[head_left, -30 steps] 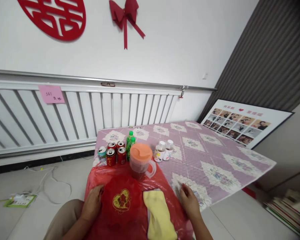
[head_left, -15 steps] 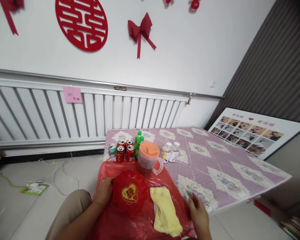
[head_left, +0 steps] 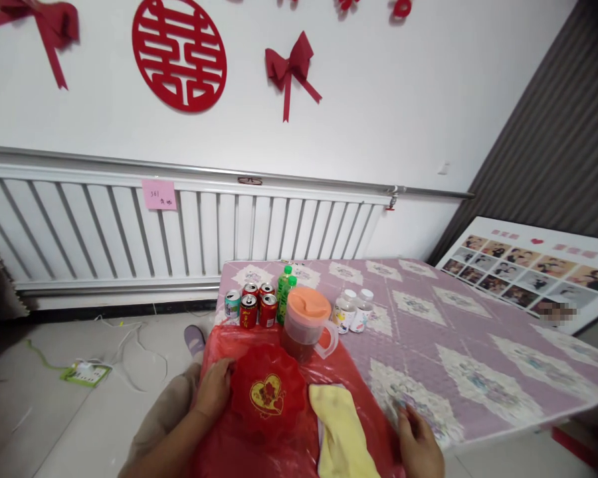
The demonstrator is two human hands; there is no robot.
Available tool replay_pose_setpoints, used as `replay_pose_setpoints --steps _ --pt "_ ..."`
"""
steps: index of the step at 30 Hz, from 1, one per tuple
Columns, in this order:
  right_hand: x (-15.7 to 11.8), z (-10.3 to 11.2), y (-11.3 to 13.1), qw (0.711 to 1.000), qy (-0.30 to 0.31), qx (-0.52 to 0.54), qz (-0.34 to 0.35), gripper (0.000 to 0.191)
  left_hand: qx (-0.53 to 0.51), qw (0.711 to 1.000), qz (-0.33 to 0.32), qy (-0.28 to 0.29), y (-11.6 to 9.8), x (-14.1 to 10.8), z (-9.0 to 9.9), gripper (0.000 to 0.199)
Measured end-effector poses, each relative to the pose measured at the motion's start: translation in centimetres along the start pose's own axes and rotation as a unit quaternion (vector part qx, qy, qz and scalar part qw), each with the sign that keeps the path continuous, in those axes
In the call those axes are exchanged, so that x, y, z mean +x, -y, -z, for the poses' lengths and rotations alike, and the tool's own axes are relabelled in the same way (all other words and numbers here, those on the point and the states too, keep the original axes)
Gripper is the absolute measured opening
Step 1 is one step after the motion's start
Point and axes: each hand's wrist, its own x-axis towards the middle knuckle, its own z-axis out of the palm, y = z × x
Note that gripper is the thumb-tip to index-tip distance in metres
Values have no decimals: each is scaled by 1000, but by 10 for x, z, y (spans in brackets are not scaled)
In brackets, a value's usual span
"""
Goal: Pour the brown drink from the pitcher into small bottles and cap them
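Note:
A red scalloped plate (head_left: 268, 393) with a gold heart print lies on a red plastic sheet (head_left: 259, 458). My left hand (head_left: 215, 390) is closed at the plate's left rim, its fingertips partly hidden. Beside the plate on the right is a folded yellow cloth (head_left: 343, 431). Farther right, at the edge of the sheet, my right hand (head_left: 419, 439) has its fingers curled in; whatever they may hold is hidden. Just behind the plate stands a clear pitcher (head_left: 303, 332) with an orange lid and dark liquid inside.
Several cans (head_left: 248, 312), green-capped bottles (head_left: 285, 292) and two white-capped bottles (head_left: 353, 312) stand behind on the patterned purple cover (head_left: 408, 312). A white radiator (head_left: 204, 232) runs along the wall. Cables and a green-and-white item (head_left: 86, 374) lie on the floor at left.
The view has shifted, so everything appears farther right and slightly lower. A shoe now shows at the lower left. Both hands keep their places by the plate and the sheet's edge.

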Motion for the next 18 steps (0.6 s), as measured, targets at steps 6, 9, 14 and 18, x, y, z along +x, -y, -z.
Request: replay_pose_setpoints --steps 6,9,14,18 --pt "0 -2 -3 999 36 -25 17 67 -95 995 31 -27 12 2 -2 27" --pt "0 -3 -4 998 46 -32 17 70 -143 988 59 -27 15 7 3 28" --pt "2 -2 -6 999 47 -25 4 69 -166 984 39 -56 -18 37 21 36" --pt "4 -1 -7 998 51 -22 -1 68 -120 988 -71 -60 -92 85 27 33"
